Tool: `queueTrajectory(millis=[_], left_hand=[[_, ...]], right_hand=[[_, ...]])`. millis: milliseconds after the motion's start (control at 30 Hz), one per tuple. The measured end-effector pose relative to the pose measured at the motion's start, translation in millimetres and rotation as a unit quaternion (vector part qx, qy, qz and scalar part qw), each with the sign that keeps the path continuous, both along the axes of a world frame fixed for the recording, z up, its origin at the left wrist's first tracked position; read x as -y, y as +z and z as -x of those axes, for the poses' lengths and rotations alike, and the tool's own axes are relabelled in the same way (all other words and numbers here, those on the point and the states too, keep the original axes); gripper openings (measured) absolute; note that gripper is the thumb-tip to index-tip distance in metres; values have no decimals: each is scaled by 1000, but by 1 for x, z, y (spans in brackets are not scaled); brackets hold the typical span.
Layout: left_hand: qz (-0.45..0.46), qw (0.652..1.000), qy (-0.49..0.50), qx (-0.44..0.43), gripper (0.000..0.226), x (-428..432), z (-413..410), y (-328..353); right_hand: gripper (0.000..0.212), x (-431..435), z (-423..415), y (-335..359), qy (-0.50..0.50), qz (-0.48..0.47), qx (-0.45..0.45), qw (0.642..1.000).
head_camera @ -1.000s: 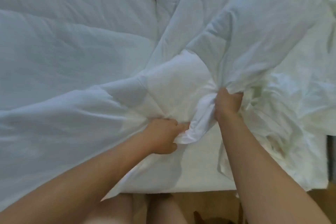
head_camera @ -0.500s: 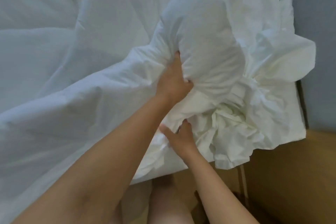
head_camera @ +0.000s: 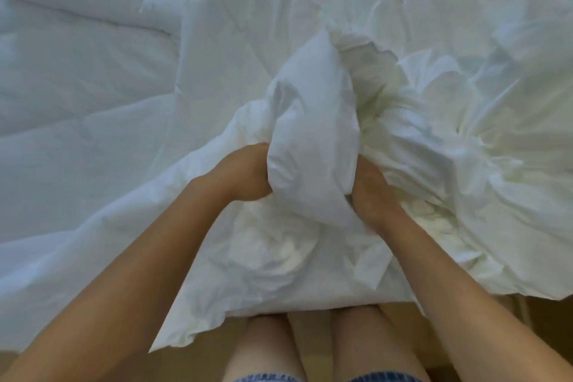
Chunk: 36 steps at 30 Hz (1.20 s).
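Bedroom at home, white duvet (head_camera: 93, 108) spread over bed, wooden floor (head_camera: 552, 335) below

Bunched duvet corner (head_camera: 310, 133) stands between my left hand (head_camera: 248, 174) and my right hand (head_camera: 369, 192). Crumpled cover (head_camera: 465, 133) lies right, flat quilt (head_camera: 93, 87) left and far, my legs (head_camera: 266, 347) nearest.

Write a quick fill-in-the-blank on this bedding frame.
1. The number of hands gripping the puffy duvet fold, left hand and right hand, is ____.
2. All the bedding is coloured ____.
3. The crumpled cover lies on the fold's ____ side.
Missing words: two; white; right.
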<state>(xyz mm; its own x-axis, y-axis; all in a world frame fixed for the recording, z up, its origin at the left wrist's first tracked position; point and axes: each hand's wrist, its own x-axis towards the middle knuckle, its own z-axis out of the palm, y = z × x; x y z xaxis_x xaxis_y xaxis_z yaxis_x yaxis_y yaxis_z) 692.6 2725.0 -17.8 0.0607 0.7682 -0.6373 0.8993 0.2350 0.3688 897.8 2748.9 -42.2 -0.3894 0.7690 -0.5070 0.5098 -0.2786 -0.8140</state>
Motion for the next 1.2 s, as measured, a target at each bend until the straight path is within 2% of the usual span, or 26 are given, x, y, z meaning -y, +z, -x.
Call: queueTrajectory(millis=[100, 167, 233, 300, 367, 467, 533, 600, 667, 733, 900, 933, 1000, 1067, 1100, 1133, 1200], left_hand=[[77, 995, -17, 60, 42, -3, -11, 0], [97, 993, 11, 70, 43, -9, -16, -4], [79, 992, 67, 70, 40, -21, -20, -9], [40, 996, 70, 39, 27, -35, -20, -14], [6, 999, 29, 24, 20, -46, -18, -19], [-31, 997, -10, 63, 28, -58, -1, -25], [-61, 993, 49, 91, 31, -67, 22, -28], [-109, 976, 161, 98, 30, -77, 49, -34], [-162, 954, 245, 63, 31, -89, 75, -45], [-194, 932, 307, 23, 37, -104, 104, -56], [-231, 857, 461, 0, 52, -154, 162, -92], [-247, 833, 495, -1, 52, -166, 168, -98], [-270, 763, 586, 31, 53, -189, 182, -109], [-259, 697, 662, 96, 60, -205, 193, -121], [-250, 689, 671, 114, 63, -209, 198, -128], [-244, 706, 656, 107, 65, -211, 202, -134], [-233, 776, 585, 43, 68, -215, 206, -146]], right_hand=[[30, 18, -9, -5, -61, 47, 29, 997], [28, 20, -9, -8, -190, 21, 50, 980], [16, 6, -2, 0, -341, -42, -4, 939], [6, -12, 12, 10, -372, -111, -67, 919], [24, -34, 31, 18, -304, -209, -47, 928], [47, -78, 64, 16, -147, -281, 100, 943], [54, -107, 83, 8, -32, -296, 222, 929], [58, -131, 100, 0, 58, -313, 295, 901], [59, -148, 119, -3, 119, -335, 322, 877], [55, -164, 146, -4, 148, -356, 306, 870], [58, -206, 228, -37, 182, -308, 247, 900], [62, -213, 241, -47, 192, -286, 250, 905], [69, -224, 261, -68, 218, -274, 267, 898], [73, -230, 275, -86, 264, -329, 287, 860], [74, -233, 283, -92, 282, -357, 283, 844], [73, -239, 291, -97, 288, -371, 271, 840], [69, -255, 308, -103, 253, -359, 245, 864]])
